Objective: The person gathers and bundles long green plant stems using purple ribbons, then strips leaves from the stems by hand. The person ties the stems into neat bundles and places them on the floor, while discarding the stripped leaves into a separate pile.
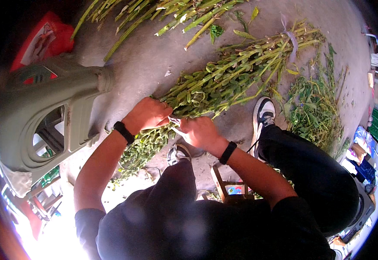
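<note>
A long bundle of green plant stalks with pods and leaves (221,79) lies slantwise on the floor before me. A pale tie (292,45) circles its cut-stem end at the upper right. Around the bundle's middle, my left hand (151,113) pinches at a pale strip (176,122), its fingers closed against the stalks. Close beside it on the right, my right hand (199,132) is closed on the same pale strip. Below my hands the leafy end of the bundle (146,146) spreads towards my foot. The strip's path under the stalks is hidden.
More cut stalks (176,16) lie at the top. A heap of loose leafy stems (312,113) is on the right, beyond my shoe (264,117). A grey-green plastic stool (46,113) stands at the left, near a red bag (44,40). A small wooden stool (219,183) is below.
</note>
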